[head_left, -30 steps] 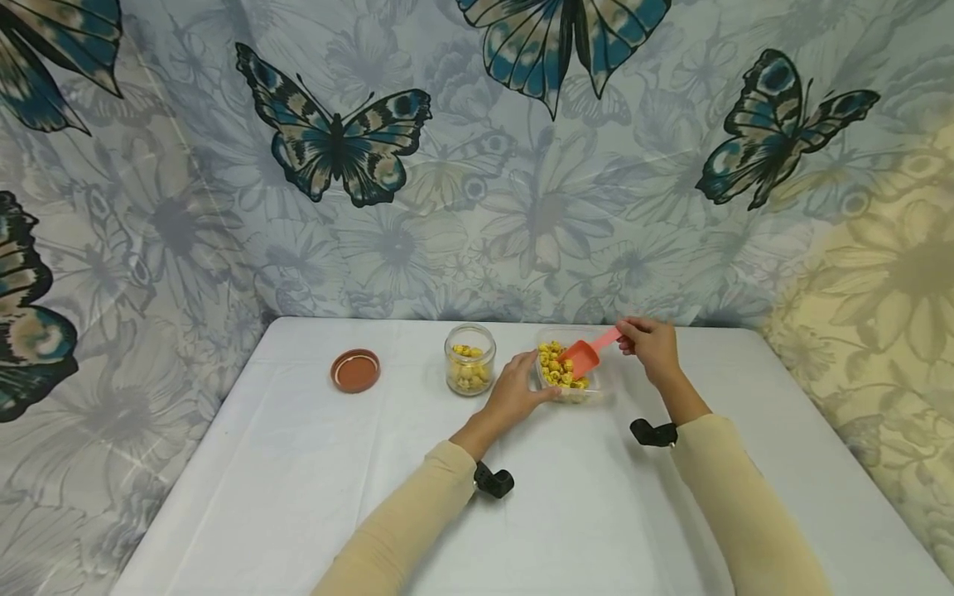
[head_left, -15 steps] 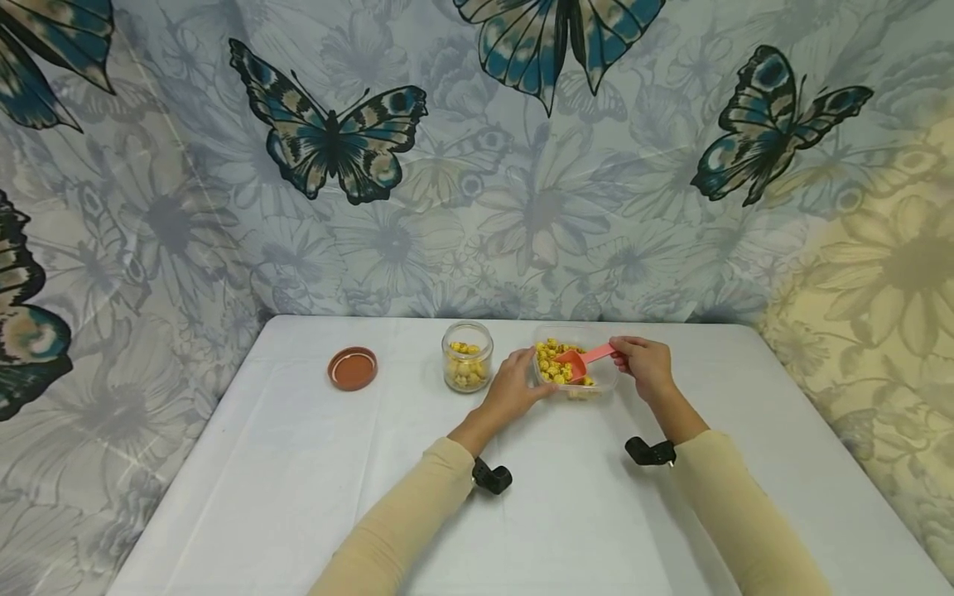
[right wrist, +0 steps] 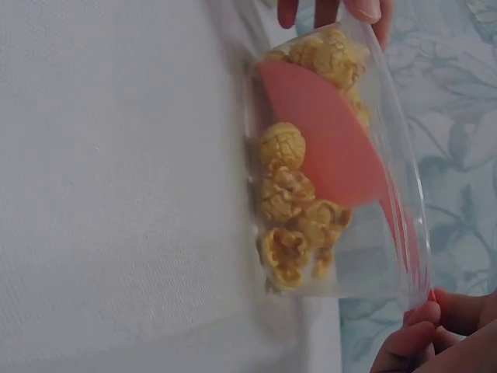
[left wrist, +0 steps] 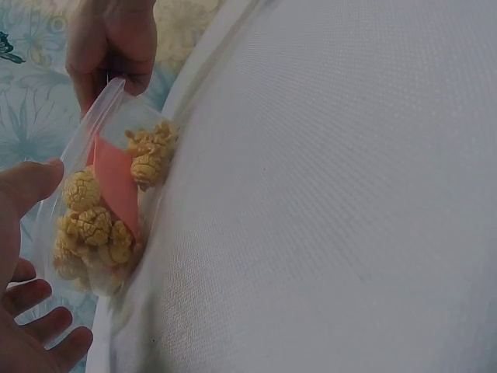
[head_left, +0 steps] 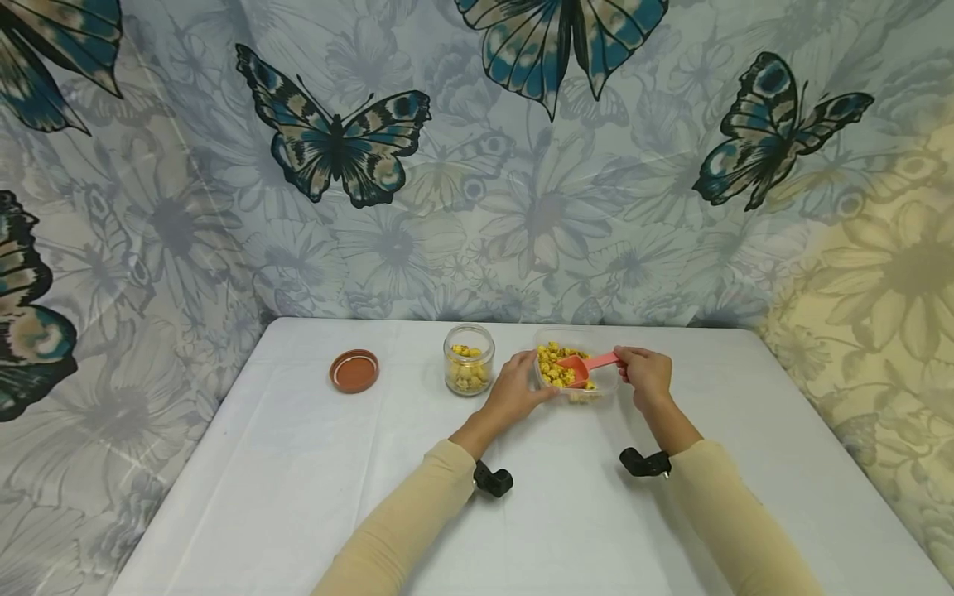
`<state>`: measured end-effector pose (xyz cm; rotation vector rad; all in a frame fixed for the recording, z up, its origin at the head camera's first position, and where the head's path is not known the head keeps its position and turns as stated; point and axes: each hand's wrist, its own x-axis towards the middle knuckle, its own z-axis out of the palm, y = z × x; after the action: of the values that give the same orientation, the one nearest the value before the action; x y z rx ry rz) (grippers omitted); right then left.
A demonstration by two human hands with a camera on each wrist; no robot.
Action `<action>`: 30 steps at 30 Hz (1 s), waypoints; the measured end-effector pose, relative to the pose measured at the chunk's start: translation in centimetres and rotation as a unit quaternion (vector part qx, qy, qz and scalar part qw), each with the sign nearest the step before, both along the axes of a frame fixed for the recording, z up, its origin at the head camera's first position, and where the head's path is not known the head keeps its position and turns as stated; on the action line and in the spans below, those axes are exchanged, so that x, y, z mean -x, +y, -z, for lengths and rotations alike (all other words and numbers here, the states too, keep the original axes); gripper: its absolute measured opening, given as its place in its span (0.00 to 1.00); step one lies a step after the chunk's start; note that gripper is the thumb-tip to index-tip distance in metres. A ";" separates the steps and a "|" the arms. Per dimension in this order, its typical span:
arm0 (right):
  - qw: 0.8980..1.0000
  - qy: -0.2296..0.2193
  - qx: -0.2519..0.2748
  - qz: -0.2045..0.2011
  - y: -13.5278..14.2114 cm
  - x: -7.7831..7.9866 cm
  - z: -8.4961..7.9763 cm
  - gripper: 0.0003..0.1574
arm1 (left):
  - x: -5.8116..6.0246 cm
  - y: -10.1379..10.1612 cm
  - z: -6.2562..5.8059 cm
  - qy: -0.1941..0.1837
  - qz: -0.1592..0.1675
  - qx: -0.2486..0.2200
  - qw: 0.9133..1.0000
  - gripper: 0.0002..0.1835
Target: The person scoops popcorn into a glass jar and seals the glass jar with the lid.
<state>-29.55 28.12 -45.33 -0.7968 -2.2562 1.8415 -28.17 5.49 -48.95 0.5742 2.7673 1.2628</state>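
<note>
As the clear tub (right wrist: 369, 256) is steadied by the spread left hand (head_left: 514, 387), the pink scoop (head_left: 580, 370) is pinched by its handle (head_left: 602, 360) in the right hand (head_left: 647, 377), long axis slanted leftward and down, straight into the popcorn (head_left: 551, 364)!

This looks to me like a draped corner, made up like a small filming spot; whether it's in a home or a studio, I can't tell. Creased wall hangings (head_left: 544, 223) with flowers and big blue butterflies fill the upper half and both sides. A white-covered table (head_left: 283, 480) spans the lower half, and small black cameras (head_left: 492, 479) sit at the wrists, low centre.
</note>
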 end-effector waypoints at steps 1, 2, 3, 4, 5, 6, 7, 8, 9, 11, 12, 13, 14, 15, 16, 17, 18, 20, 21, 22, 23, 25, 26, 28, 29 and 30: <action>1.000 0.002 0.004 0.003 -0.1 0.0 0.0 0.23 | 0.0 0.0 0.0 -0.001 0.000 0.002 1.000 0.43; 1.000 0.005 0.009 0.006 -0.1 -0.1 0.0 0.23 | 0.0 0.0 0.0 -0.001 0.000 0.002 1.000 0.43; 1.000 0.006 0.014 0.009 -0.1 -0.1 0.0 0.23 | 0.0 0.0 0.0 -0.001 0.000 0.001 1.000 0.43; 1.000 0.007 0.018 0.011 -0.2 -0.1 0.0 0.23 | 0.0 -0.1 0.0 -0.002 -0.001 0.001 1.000 0.43; 1.000 0.007 0.024 0.013 -0.2 0.0 0.0 0.23 | 0.0 -0.1 0.0 -0.003 -0.001 0.002 1.000 0.43; 0.999 0.007 0.029 0.016 -0.2 0.0 0.0 0.23 | 0.0 -0.1 0.0 -0.003 -0.001 0.002 1.000 0.43; 0.999 0.007 0.034 0.019 -0.2 0.0 -0.1 0.23 | 0.0 -0.1 0.0 -0.003 -0.001 0.002 1.000 0.43; 0.999 0.006 0.039 0.022 -0.2 0.0 -0.2 0.23 | 0.1 -0.1 0.0 -0.002 0.000 0.000 1.000 0.43; 0.999 0.005 0.043 0.024 -0.1 0.0 -0.2 0.23 | 0.1 -0.1 0.0 -0.002 0.001 0.000 1.000 0.42; 0.998 0.005 0.050 0.027 0.0 0.1 -0.3 0.24 | 0.2 0.0 0.0 -0.002 0.002 0.002 1.000 0.42; 0.998 0.004 0.053 0.027 0.0 0.1 -0.3 0.24 | 0.2 0.0 0.0 -0.003 0.002 0.001 1.000 0.42; 0.998 0.005 0.054 0.026 0.1 0.1 -0.3 0.24 | 0.2 0.0 0.0 -0.004 0.002 0.000 1.000 0.42; 0.998 0.005 0.055 0.026 0.1 0.2 -0.3 0.24 | 0.2 0.0 0.0 -0.004 0.002 0.000 1.000 0.42; 0.998 0.005 0.056 0.025 0.2 0.2 -0.3 0.25 | 0.1 0.0 0.0 -0.005 0.001 0.000 1.000 0.42; 0.998 0.005 0.060 0.025 0.2 0.2 -0.2 0.25 | 0.1 -0.1 0.0 -0.005 0.001 -0.001 1.000 0.42; 0.998 0.006 0.063 0.025 0.3 0.2 -0.2 0.25 | 0.1 -0.1 0.0 -0.005 0.001 -0.002 1.000 0.42; 0.997 0.006 0.067 0.027 0.3 0.2 -0.1 0.25 | 0.1 -0.1 0.0 -0.005 0.001 -0.002 1.000 0.42; 0.996 0.003 0.079 0.032 0.4 0.2 -0.1 0.26 | 0.1 -0.1 0.0 -0.002 0.002 -0.002 1.000 0.42; 0.996 0.002 0.088 0.034 0.5 0.2 -0.1 0.26 | 0.1 -0.1 0.0 -0.002 0.002 -0.004 1.000 0.42; 0.995 0.002 0.096 0.036 0.6 0.3 -0.1 0.26 | 0.1 -0.1 0.0 -0.002 0.002 -0.003 1.000 0.42; 0.994 0.000 0.102 0.039 0.6 0.3 -0.1 0.27 | 0.1 -0.1 0.0 -0.003 0.001 -0.002 1.000 0.42; 0.992 -0.002 0.120 0.042 0.8 0.2 -0.1 0.27 | 0.1 0.0 0.0 -0.003 0.000 -0.006 1.000 0.42; 0.991 -0.002 0.129 0.043 0.9 0.2 -0.1 0.28 | 0.1 0.0 0.0 -0.006 -0.001 -0.006 1.000 0.42; 0.988 -0.004 0.146 0.047 1.0 0.1 -0.1 0.27 | 0.1 0.0 0.1 -0.007 -0.002 -0.007 1.000 0.42; 0.987 -0.004 0.155 0.050 1.1 0.1 -0.2 0.26 | 0.1 0.0 0.1 -0.007 -0.002 -0.009 1.000 0.42; 0.985 -0.004 0.166 0.053 1.3 0.1 -0.1 0.25 | 0.1 0.0 0.1 -0.005 -0.002 -0.010 1.000 0.42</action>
<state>-29.62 29.38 -45.18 -0.9523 -1.8918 2.1946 -28.26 5.44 -49.06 0.5627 2.7514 1.2921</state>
